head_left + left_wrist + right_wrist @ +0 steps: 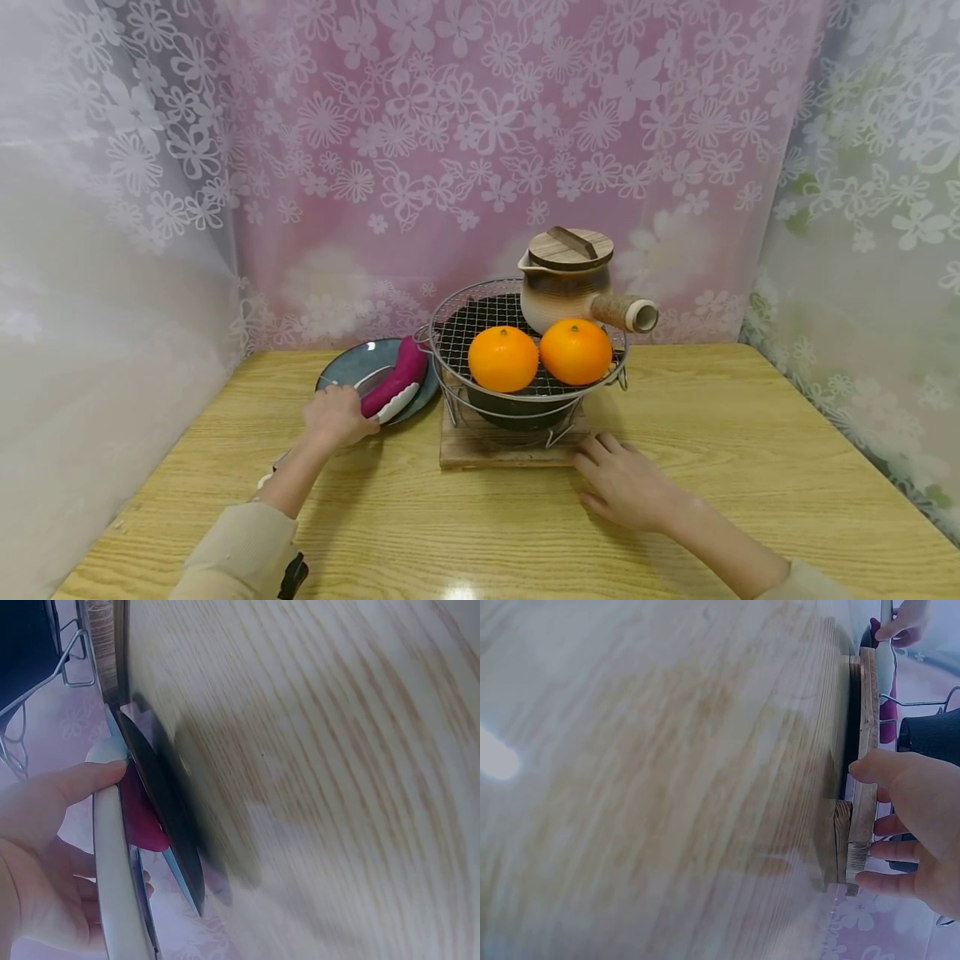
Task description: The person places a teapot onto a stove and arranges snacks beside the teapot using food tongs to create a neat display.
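Note:
My left hand (pixel 341 415) grips a pair of white-and-metal tongs (pixel 112 862) low over the left side of the table. The tongs' white scalloped tip (pixel 397 404) lies along a magenta, elongated vegetable (pixel 405 375) that looks like a sweet potato. That vegetable is over a blue-grey plate (pixel 335 367), partly hidden by the hand. My right hand (pixel 626 483) rests its fingers at the front right corner of a wooden board (pixel 487 454), thumb held toward me. On the board stands a round grill with a wire rack (pixel 465 321).
Two oranges, a left one (pixel 503 359) and a right one (pixel 576 352), sit on the rack's front. Behind them stands a clay teapot (pixel 558 296) with a wooden lid, its side handle (pixel 622 312) jutting right past the rim. Floral curtains (pixel 495 150) enclose the wooden table (pixel 720 433).

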A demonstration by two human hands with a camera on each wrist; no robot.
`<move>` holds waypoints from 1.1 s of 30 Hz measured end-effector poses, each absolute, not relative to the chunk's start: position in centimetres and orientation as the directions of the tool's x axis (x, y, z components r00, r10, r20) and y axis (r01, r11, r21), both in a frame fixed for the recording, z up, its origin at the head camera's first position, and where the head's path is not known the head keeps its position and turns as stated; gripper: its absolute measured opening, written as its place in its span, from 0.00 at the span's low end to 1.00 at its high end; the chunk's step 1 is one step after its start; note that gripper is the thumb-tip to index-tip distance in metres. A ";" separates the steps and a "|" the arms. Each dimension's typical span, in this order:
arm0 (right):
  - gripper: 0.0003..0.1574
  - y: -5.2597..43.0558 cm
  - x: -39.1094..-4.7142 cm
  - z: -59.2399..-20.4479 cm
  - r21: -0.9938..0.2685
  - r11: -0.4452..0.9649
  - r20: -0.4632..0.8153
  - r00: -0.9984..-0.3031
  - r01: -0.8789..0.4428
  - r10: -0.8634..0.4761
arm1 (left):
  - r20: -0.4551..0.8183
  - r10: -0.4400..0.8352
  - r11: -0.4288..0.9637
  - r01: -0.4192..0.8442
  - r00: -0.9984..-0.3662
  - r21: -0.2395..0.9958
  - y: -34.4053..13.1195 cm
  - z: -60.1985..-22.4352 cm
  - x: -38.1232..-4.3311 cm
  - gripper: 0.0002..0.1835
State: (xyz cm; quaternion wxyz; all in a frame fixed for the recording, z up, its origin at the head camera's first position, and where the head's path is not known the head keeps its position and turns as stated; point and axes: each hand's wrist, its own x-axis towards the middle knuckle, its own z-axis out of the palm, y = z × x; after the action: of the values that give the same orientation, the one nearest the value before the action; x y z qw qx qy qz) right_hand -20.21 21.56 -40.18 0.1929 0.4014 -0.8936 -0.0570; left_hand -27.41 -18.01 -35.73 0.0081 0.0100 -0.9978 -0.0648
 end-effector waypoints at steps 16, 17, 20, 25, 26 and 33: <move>0.26 21.7 -20.3 -40.2 0.264 0.665 0.289 -0.600 -0.699 -0.746 | 0.005 -0.001 0.990 -0.001 -1.000 0.142 -18.5 -35.3 -27.2 0.28; 0.26 21.7 -20.3 -40.2 0.265 0.664 0.290 -0.599 -0.699 -0.746 | 0.002 -0.004 0.990 -0.004 -1.000 0.141 -18.6 -35.2 -27.2 0.28; 0.27 21.7 -20.3 -40.2 0.268 0.660 0.304 -0.589 -0.702 -0.749 | -0.004 -0.007 0.990 -0.007 -1.000 0.141 -18.8 -34.9 -27.2 0.27; 0.26 21.8 -20.2 -40.2 0.269 0.657 0.318 -0.579 -0.705 -0.751 | 0.016 -0.004 0.987 -0.002 -1.000 0.159 -19.2 -34.3 -27.3 0.26; 0.26 21.8 -20.2 -40.2 0.269 0.656 0.316 -0.578 -0.706 -0.752 | 0.019 -0.006 0.987 -0.003 -1.000 0.163 -19.3 -34.2 -27.3 0.27; 0.27 21.7 -20.2 -40.2 0.268 0.653 0.329 -0.570 -0.708 -0.753 | 0.006 -0.010 0.986 -0.008 -1.000 0.165 -19.9 -33.5 -27.2 0.26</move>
State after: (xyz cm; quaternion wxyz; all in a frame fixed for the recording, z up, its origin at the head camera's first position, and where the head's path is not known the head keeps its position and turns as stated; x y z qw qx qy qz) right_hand -20.20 21.68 -40.20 0.2108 0.4129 -0.8844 -0.0531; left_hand -27.17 -19.87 -33.52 0.0036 0.0046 -0.9965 -0.0830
